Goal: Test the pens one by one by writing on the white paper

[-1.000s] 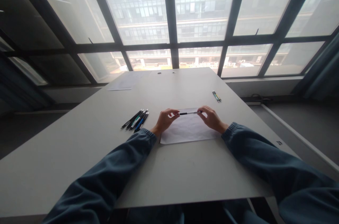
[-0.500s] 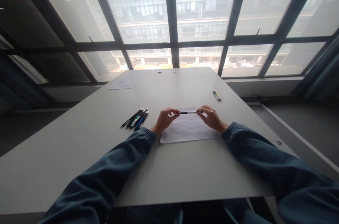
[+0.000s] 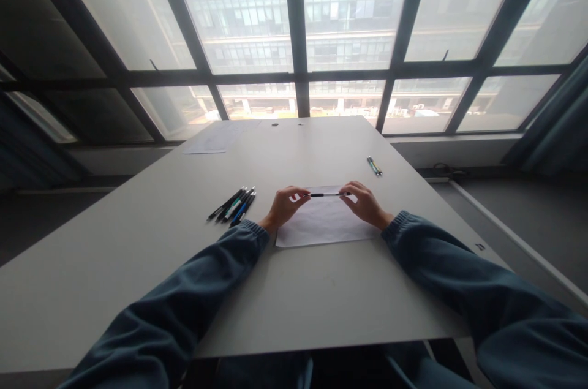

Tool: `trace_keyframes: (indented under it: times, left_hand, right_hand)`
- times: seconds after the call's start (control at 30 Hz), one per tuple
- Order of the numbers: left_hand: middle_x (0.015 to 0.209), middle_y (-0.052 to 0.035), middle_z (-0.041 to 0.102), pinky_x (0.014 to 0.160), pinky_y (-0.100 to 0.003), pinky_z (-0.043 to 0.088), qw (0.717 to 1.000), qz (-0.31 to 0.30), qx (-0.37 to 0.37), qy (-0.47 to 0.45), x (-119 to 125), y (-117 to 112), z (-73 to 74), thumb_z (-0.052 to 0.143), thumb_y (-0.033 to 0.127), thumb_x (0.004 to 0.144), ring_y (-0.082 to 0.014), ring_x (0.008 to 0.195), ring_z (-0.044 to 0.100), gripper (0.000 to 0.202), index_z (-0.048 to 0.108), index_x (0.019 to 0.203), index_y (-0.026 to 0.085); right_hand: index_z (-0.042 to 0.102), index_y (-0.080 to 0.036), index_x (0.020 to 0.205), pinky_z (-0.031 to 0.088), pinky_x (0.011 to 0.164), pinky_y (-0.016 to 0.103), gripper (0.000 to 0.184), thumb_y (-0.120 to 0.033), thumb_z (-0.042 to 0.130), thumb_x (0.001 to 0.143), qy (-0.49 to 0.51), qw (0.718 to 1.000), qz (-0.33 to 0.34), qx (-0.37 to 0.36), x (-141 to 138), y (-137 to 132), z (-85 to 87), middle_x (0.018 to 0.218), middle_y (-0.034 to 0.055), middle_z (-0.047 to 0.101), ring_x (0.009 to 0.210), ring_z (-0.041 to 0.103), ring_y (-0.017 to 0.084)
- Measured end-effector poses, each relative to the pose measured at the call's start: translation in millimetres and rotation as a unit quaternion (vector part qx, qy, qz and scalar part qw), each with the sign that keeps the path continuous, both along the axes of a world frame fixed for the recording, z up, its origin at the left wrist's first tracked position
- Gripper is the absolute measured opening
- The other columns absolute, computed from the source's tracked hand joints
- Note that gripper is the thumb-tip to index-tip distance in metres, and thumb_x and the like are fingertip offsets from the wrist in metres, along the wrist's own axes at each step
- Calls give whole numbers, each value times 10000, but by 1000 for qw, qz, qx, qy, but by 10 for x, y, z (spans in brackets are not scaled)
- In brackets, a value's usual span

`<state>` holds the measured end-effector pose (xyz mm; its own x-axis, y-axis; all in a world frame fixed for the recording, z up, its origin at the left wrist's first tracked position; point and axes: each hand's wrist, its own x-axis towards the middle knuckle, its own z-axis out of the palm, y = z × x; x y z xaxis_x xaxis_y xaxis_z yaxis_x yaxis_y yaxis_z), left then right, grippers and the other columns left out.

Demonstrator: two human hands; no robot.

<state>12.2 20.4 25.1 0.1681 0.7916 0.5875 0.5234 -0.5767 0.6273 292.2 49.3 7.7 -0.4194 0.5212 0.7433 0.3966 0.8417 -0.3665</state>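
Note:
A pen [image 3: 325, 195] with a dark grip and a clear barrel lies level between my two hands, above a white sheet of paper [image 3: 326, 226]. Its left end is pinched in the fingers of my left hand [image 3: 285, 204]. At the other end, my right hand [image 3: 361, 200] grips it with thumb and fingertips. Both ends of the pen are partly hidden by my fingers. To the left of my left hand lies a pile of several pens [image 3: 233, 205], mostly black, with green and blue parts among them.
The white table [image 3: 184, 272] reaches toward a large window. Two slim, pen-like items [image 3: 374, 166] lie at the right. More paper [image 3: 214, 139] is at the far left. A small dark object [image 3: 480, 247] sits near the right edge.
The whole view has shifted very slightly. My hands keep the same grip on the pen, and nothing else has visibly moved.

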Motion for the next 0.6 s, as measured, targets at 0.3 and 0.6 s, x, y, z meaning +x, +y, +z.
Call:
trace_keyframes:
  times: [0.3,0.6]
  left_hand:
    - [832,-55,767,633,-268,520,1000,2,4,-7,-15,20,-13,734,430,841,-148,675,637,241,780,882,197]
    - [789,-51,775,632,-264,502,1000,-12,-19,7,-12,-8,21,668,461,895,-150,657,642,310,782,801,188]
  right_hand:
    - [676,-234,978,513,804,368,87,-222,593,951,-1,1000,6,-5,-11,-4,-11,895,60,671,864,621,214]
    - [666,-233,949,513,806,359,64,-228,602,949,21,1000,7,-9,-15,-11,5,918,59,653,874,618,207]
